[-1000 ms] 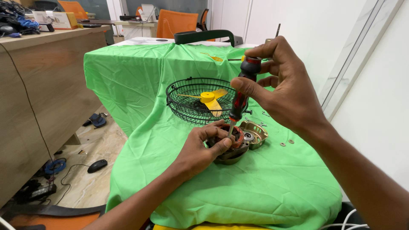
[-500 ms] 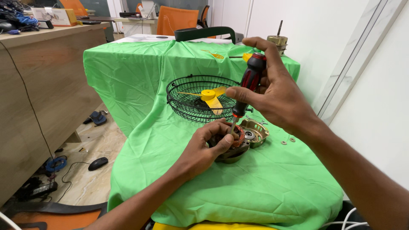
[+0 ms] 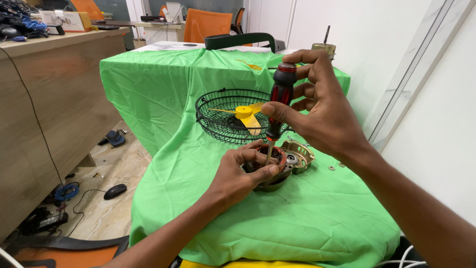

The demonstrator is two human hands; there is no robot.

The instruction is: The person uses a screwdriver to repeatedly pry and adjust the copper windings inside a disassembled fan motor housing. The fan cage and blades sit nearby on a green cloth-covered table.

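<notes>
A red-and-black screwdriver point(image 3: 280, 99) was held upright in the right hand point(image 3: 322, 109), fingers closed around the handle and the thumb pressed on its lower part; the shaft ran straight down into a round motor housing point(image 3: 270, 168) with copper-coloured windings. The housing was steadied by the left hand point(image 3: 240, 173), clasped around its near rim, fingertips curled over the edge. It sat on the green cloth point(image 3: 297, 223) covering the table, near the middle — just beside it, to the right and touching or nearly so, a brass-coloured end cover point(image 3: 300, 156) was noted. Behind both, a black wire fan guard point(image 3: 218, 116) lay open side up, with a yellow blade point(image 3: 245, 116) inside. Small washers point(image 3: 332, 167) were seen on the cloth near the cover. At the far edge of the table a second motor part with a shaft point(image 3: 323, 45) stood upright. On the wooden counter at upper left, a rectangular white-and-orange box point(image 3: 62, 20) was recorded — its label too small to make out.
</notes>
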